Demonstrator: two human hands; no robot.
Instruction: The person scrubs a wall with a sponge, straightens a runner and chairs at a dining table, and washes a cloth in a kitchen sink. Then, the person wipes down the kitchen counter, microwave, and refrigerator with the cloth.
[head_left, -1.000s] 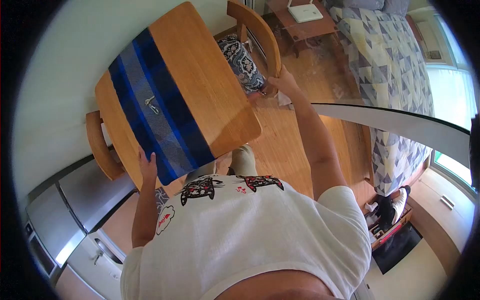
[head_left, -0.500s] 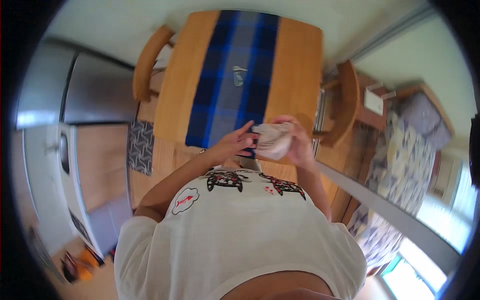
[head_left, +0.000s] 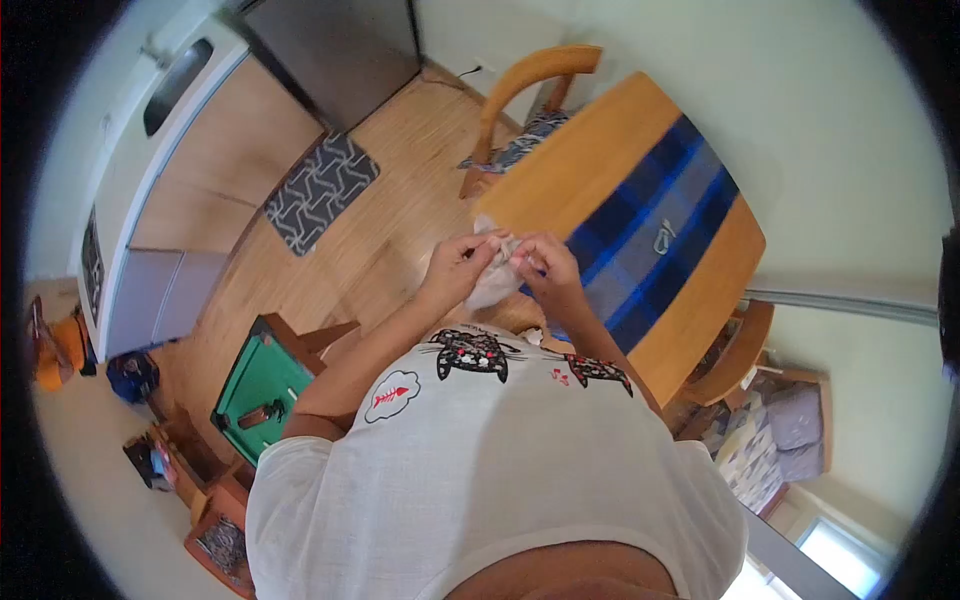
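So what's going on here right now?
The person's left hand and right hand both pinch a crumpled, whitish, cloth-like item between them. A light-brown wooden table stands ahead, toward the right, with a blue, grey and black plaid runner across it. A small pale object, too small to identify, lies on the runner.

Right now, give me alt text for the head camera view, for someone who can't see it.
The left hand and right hand pinch pale crumpled material in front of the wearer's white cat-print shirt. Beyond, a wooden table bears a blue plaid runner, with wooden chairs beside it; a patterned mat lies on the floor to the left.
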